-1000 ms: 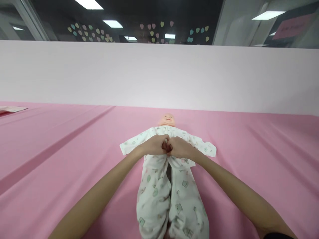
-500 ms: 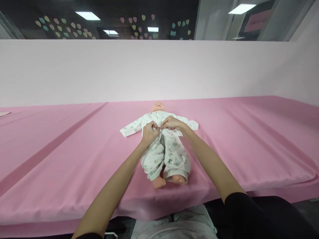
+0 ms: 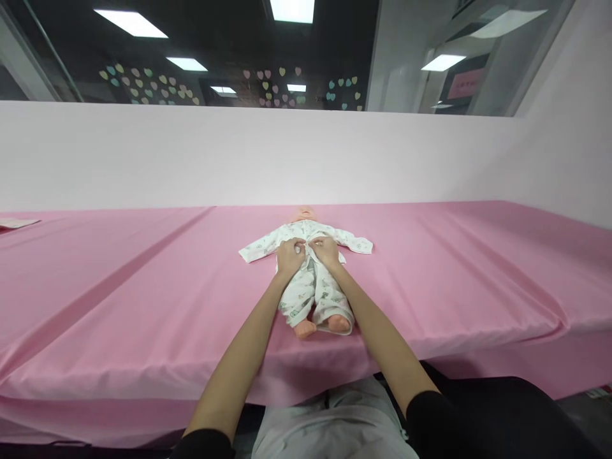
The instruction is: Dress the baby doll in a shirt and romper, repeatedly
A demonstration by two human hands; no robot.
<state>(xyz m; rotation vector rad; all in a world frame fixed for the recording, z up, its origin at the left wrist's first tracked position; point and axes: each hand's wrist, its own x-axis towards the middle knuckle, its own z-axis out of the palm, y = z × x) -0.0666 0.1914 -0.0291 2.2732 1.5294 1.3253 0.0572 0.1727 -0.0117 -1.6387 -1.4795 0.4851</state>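
Observation:
A baby doll [image 3: 305,214] lies on its back, head toward the wall and bare feet toward me. It wears a white printed top [image 3: 261,247] with sleeves spread wide and matching printed trousers [image 3: 299,295]. At the front of the top, near the belly, my left hand [image 3: 289,256] pinches the fabric from the left. My right hand [image 3: 326,250] pinches the same front from the right, its fingertips close to those of the left. Whatever small fastening may be between the fingertips is hidden.
Pink cloth [image 3: 157,306] with folds covers the wide table. Behind it rises a white wall [image 3: 306,156], with a dark window [image 3: 229,38] bearing heart stickers above. A flat pale item [image 3: 16,223] lies at the far left edge. My lap is below the table's front edge.
The camera view has tilted up, showing more window. My right hand has lowered slightly along the top's front and its wrist has turned toward me; both hands stay pinched at the fabric.

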